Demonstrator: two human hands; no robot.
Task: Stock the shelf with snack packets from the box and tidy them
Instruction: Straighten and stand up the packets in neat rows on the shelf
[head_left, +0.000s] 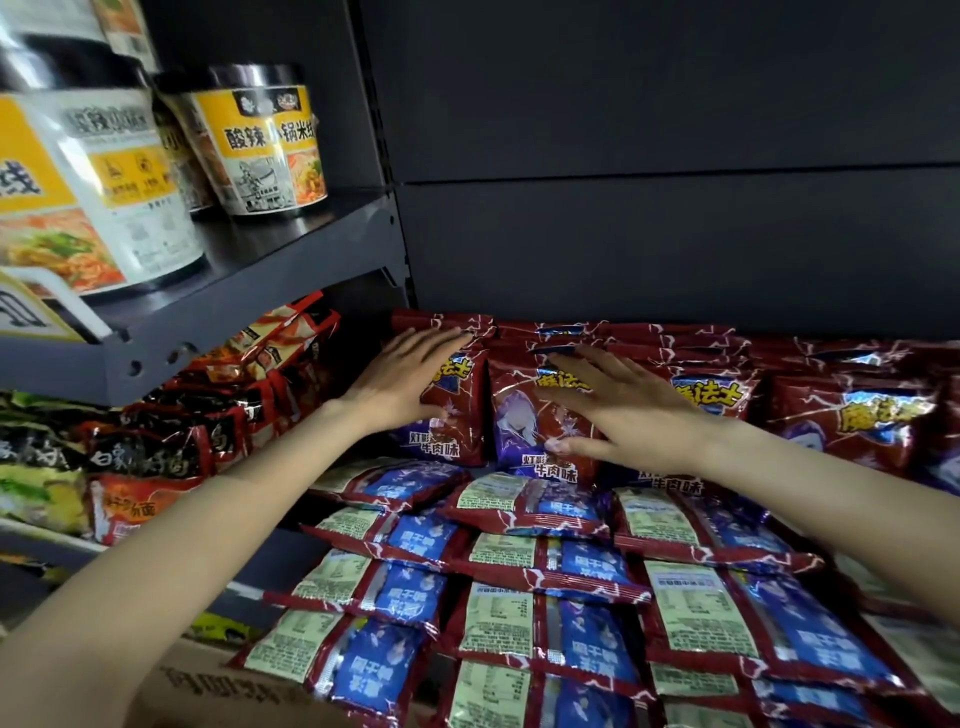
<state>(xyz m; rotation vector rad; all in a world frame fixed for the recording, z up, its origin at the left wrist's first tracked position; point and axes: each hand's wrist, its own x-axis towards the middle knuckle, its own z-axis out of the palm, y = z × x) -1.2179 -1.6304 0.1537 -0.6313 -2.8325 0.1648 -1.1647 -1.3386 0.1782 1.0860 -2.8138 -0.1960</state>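
Pressing flat with spread fingers, the left hand (410, 382) and right hand (618, 410) steady upright dark-red foil snack packets (524, 421) on the shelf, likely squaring the row; more lie stacked below.

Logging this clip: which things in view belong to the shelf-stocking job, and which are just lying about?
Job: left hand and right hand pressing upright red snack packets; flat packets below; cardboard box.
Lying about: noodle cups, instant noodle bags.
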